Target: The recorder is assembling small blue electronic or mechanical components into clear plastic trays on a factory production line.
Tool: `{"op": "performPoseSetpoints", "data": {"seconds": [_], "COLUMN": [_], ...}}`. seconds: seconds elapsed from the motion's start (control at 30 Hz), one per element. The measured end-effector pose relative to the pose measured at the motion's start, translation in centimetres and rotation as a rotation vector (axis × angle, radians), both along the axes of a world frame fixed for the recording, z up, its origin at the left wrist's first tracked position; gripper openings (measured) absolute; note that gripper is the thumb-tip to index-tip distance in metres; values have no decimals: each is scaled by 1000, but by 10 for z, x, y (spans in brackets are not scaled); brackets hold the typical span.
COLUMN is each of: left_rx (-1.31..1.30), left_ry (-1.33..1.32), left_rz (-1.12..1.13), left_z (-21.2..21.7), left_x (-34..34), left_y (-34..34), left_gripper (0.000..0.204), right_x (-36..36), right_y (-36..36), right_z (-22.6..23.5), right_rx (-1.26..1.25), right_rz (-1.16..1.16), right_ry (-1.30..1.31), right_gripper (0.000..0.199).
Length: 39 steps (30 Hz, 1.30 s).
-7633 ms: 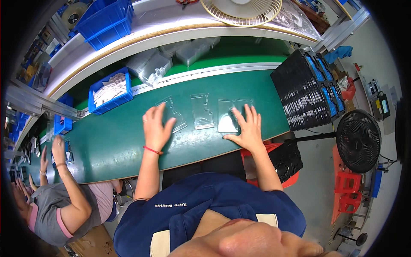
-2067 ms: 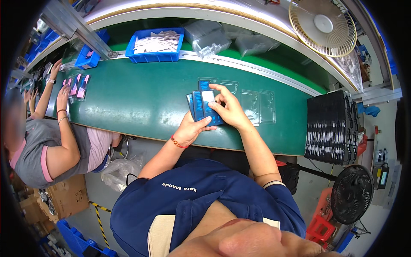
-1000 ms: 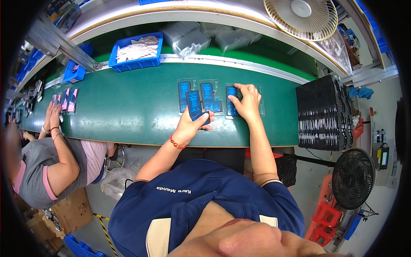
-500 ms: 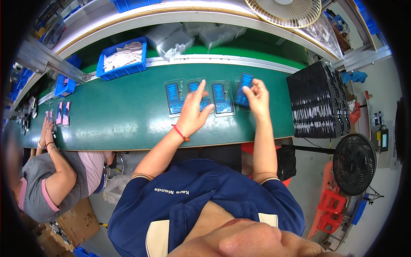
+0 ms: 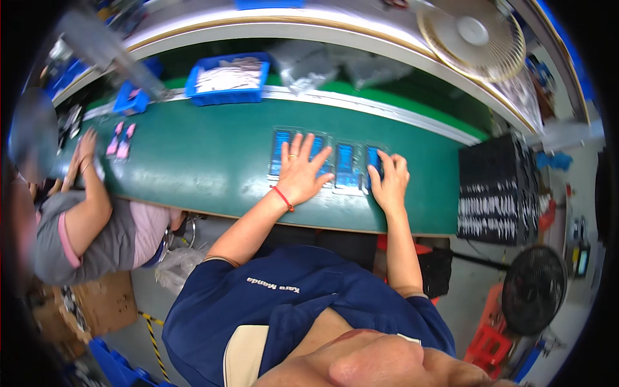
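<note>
A row of clear plastic trays lies on the green table, each with a flat blue rectangular piece. My left hand (image 5: 302,179) is spread flat over the left tray (image 5: 275,176) and the one beside it, fingers apart, partly covering their blue pieces. Between my hands, the third tray (image 5: 348,189) shows its blue piece (image 5: 345,161) uncovered. At the row's right end, my right hand (image 5: 391,184) has thumb and fingers closed on another blue piece (image 5: 373,158), which lies in or just over its tray. Its exact seating is hidden.
A tall stack of black trays (image 5: 491,187) stands at the right table end. A blue bin (image 5: 225,97) of pale strips sits at the back. Two pink pieces (image 5: 122,143) lie near a co-worker's hands (image 5: 86,145) on the left. A black fan (image 5: 534,290) stands at right.
My right hand has lowered the blue piece from above the table to the right-end tray. My left hand has settled flat over the left trays. The whole view has shifted.
</note>
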State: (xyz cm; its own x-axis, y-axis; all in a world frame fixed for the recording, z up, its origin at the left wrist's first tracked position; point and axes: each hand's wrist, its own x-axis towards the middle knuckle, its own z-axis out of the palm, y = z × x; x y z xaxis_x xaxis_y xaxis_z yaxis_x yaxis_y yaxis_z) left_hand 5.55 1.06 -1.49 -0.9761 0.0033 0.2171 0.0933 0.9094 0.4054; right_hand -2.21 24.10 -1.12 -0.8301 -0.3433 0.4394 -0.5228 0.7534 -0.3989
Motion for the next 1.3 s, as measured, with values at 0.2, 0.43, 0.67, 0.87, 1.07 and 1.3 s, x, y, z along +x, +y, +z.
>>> {"op": "performPoseSetpoints", "data": {"seconds": [0.2,0.43,0.67,0.87,1.07,1.3], "left_rx": [-29,88,-272,-284,416,1117], "left_ry": [-1,406,288,289,388,234], "left_rz": [-10,192,217,193,337,526], "left_z": [11,58,43,48,69,64], "left_x": [24,-48,-152,-150,-109,-85], "left_y": [-31,-152,-250,-253,-268,-267], "left_gripper": [61,20,12,9,7,18], "right_x": [21,22,21,20,21,10], "right_y": [-19,-21,-20,-19,-21,-27], "right_z": [2,5,1,4,7,8], "right_rx": [36,13,-3,-26,-29,-65], "right_rz": [48,77,84,78,89,62], "right_ry": [6,-30,-37,-35,-31,-65], "right_gripper": [43,43,44,43,43,34]}}
